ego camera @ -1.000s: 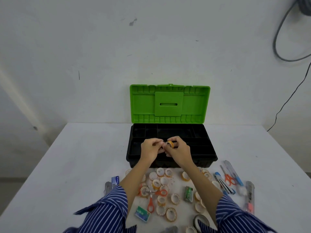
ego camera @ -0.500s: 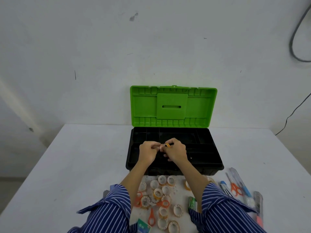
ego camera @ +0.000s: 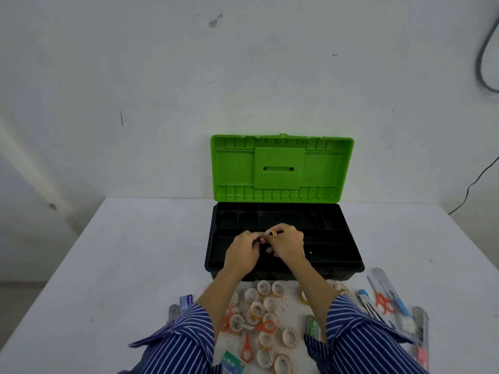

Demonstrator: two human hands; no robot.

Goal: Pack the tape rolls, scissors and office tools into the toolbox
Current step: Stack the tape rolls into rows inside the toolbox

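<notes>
A white table [ego camera: 121, 265] is seen, with a black toolbox [ego camera: 337, 255] at its middle and the green lid [ego camera: 282, 168] stood upright against the wall. The tray compartments are seen bare. Wide bare table is noted left of the box and a narrower strip to its right; the near edge is crowded. Both hands are held over the tray, as half a second ago, the view having tilted slightly. The left hand [ego camera: 241, 252] and right hand [ego camera: 287, 242] are pressed together, fingertips pinched on one small tape roll [ego camera: 271, 233]. Loose rolls [ego camera: 263, 306] and orange scissors [ego camera: 252, 338] are left between the striped sleeves [ego camera: 183, 344]. Further tools [ego camera: 388, 303] are laid near the right edge.
</notes>
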